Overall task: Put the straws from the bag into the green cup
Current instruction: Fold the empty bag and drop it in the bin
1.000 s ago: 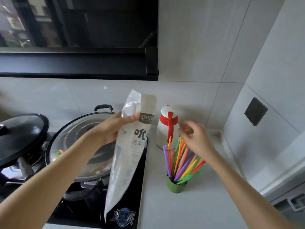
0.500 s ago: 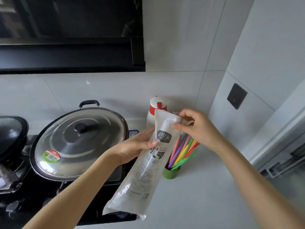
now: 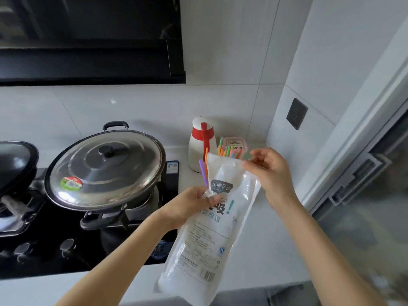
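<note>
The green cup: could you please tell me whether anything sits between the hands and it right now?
Yes. The white plastic bag, held by the left hand and right hand, hangs in front of the cup and hides it completely. Only the straws' tips show above the bag's top edge.

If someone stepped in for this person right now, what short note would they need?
Left hand: grips the straw bag around its middle.
Right hand: pinches the bag's top right corner.
Straws: coloured tips show above and behind the bag's top; the green cup is hidden by the bag.
Done: the bag looks flat and empty, so the straws seem to be out.
Left: check that the bag is empty, then set it down on the counter.
</note>
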